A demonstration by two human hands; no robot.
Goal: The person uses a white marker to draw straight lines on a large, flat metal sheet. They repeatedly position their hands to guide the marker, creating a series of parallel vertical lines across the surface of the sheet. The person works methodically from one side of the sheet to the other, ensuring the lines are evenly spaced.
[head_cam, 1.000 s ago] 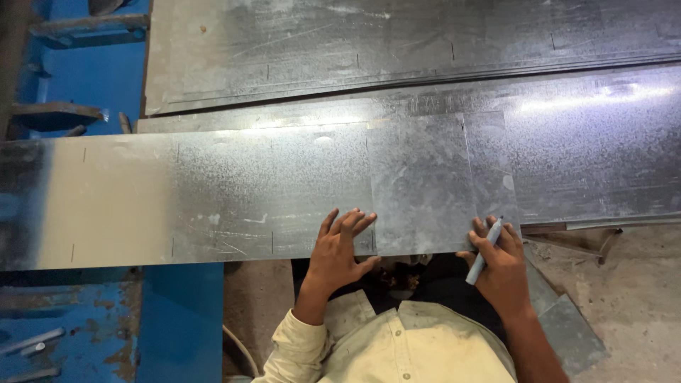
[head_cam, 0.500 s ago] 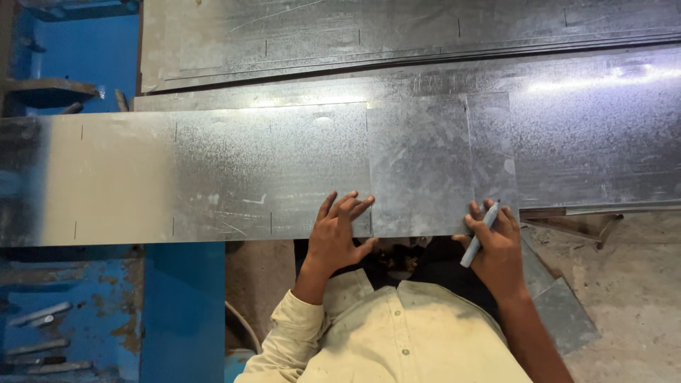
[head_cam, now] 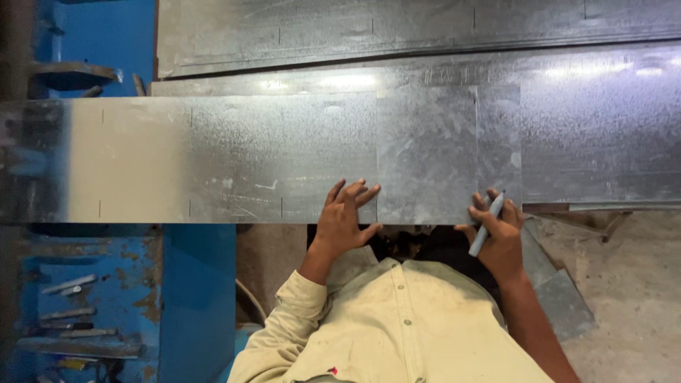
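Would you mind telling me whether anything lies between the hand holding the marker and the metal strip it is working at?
Nothing visible does. The right hand holds the marker at the near edge of the metal strip, its tip right at the small sheet lying there. The left hand rests flat on the strip, off to the side.

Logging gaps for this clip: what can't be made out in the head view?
- Marker tip: too small to tell whether it touches the metal strip.
- Right hand: palm side faces away from the camera.
- Strip's left end: blurred and cut off by the frame edge.
- Tools on the blue frame: too small and dim.
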